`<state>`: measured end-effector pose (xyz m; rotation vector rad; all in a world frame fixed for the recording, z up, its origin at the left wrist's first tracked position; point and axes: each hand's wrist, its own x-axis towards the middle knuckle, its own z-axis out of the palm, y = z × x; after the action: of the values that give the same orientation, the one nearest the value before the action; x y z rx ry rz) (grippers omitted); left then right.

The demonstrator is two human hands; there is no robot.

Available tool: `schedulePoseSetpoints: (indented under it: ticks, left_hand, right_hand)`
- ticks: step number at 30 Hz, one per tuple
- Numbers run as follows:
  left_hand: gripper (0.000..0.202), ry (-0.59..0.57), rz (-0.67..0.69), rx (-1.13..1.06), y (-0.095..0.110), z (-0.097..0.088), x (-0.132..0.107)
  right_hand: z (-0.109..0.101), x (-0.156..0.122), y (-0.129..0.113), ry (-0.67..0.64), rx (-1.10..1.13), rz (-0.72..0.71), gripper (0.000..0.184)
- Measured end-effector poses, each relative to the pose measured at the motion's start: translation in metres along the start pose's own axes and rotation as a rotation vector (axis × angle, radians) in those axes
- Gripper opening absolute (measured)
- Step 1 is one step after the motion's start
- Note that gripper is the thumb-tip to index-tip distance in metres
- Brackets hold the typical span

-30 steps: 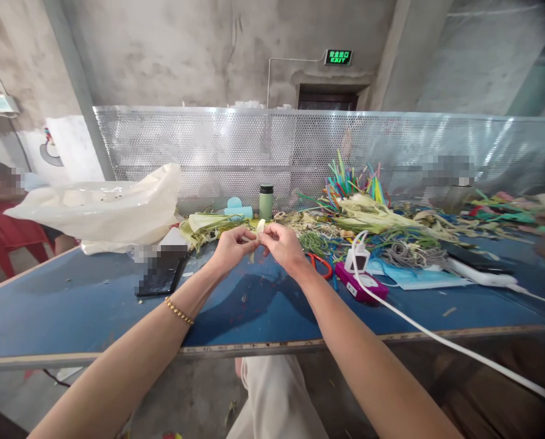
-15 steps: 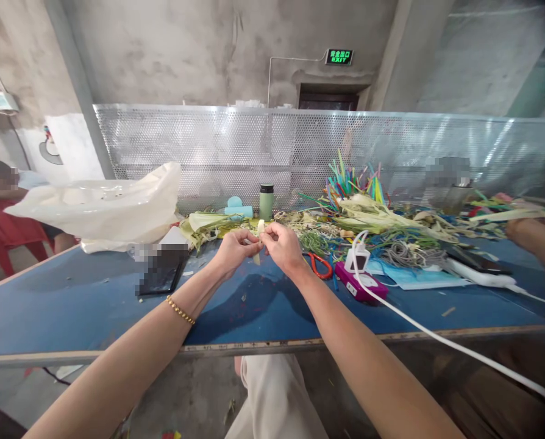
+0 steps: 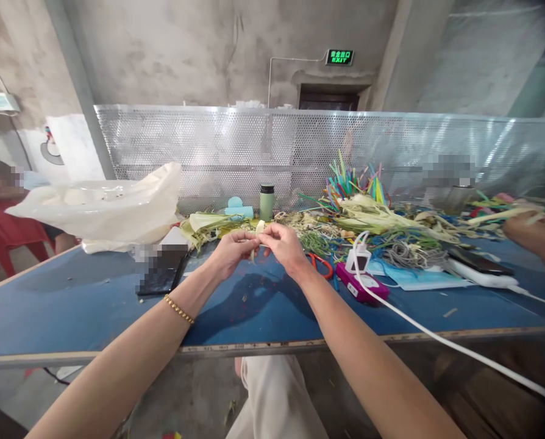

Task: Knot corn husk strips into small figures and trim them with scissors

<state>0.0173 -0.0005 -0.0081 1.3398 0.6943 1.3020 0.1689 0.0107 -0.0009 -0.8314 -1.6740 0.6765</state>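
Above the middle of the blue table, my left hand [image 3: 233, 252] and my right hand [image 3: 282, 245] meet fingertip to fingertip. Both pinch a small pale yellow-green strip [image 3: 260, 227], which looks like a piece of corn husk. Its upper end curls over the fingers and a short end hangs below them; the part between the fingertips is hidden. Just right of my right hand lies a pair of red-handled scissors [image 3: 320, 266], partly covered by the hand. Behind the hands, pale green husks [image 3: 213, 221] lie in a loose heap.
A green bottle [image 3: 267, 202] stands behind my hands. At left are a white plastic bag [image 3: 103, 210] and a dark phone [image 3: 163, 271]. To the right sit a purple power strip [image 3: 361, 283] with a white cable, wire coils [image 3: 409, 254] and a blue mask [image 3: 423, 277]. Another person's hand [image 3: 531, 228] works at far right.
My fingers have shifted slightly to the left with the strip. The strip's upper end now curls lower over the fingertips. The other person's hand at right has moved a little.
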Motion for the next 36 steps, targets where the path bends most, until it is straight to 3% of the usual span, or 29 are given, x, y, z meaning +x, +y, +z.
schedulePoseSetpoints:
  ticks: [10,19,26,36]
  left_hand:
    - [0.027,0.067,0.036,0.016,-0.008,0.006,0.001]
    - [0.024,0.083,0.017,0.033,-0.010,0.008,-0.001]
    - [0.025,-0.082,-0.054,-0.050,0.008,-0.001,-0.001]
    - [0.009,0.119,0.159,0.244,0.004,-0.007,0.006]
  right_hand:
    - [0.003,-0.001,0.005,0.091,-0.192,-0.055,0.013]
    - [0.004,-0.003,0.005,0.119,-0.223,-0.062,0.013]
    - [0.002,0.001,0.008,0.100,-0.084,-0.054,0.019]
    - [-0.001,0.002,0.005,0.002,-0.119,-0.056,0.023]
